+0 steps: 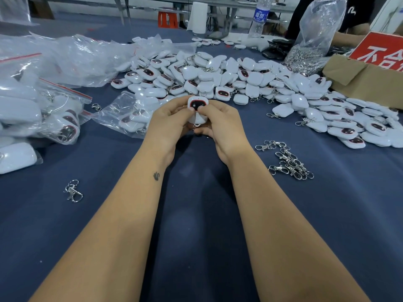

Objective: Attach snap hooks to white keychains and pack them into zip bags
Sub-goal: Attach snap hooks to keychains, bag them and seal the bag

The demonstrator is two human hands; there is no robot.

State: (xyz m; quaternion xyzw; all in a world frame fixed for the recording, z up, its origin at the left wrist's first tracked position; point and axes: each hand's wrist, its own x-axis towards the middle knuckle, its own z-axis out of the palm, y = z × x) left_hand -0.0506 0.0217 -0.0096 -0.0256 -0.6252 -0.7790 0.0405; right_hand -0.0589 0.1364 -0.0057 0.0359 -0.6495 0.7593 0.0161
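Note:
Both hands meet over the middle of the blue table and grip one white keychain [198,105] with a dark, red-rimmed face. My left hand [168,125] holds its left side, and my right hand [220,127] holds its right side with the thumb on the face. A bit of metal shows under the keychain between my fingers; what it is stays hidden. Several loose snap hooks [287,160] lie to the right of my right wrist, and a single snap hook [73,191] lies at the left. A zip bag [124,116] with keychains inside lies just left of my hands.
A big heap of white keychains [229,77] spreads behind my hands and off to the right. Filled and empty zip bags [43,101] pile up at the left. A cardboard box [368,81], a bag of hooks [314,40], a water bottle [259,18] and another person stand at the back right.

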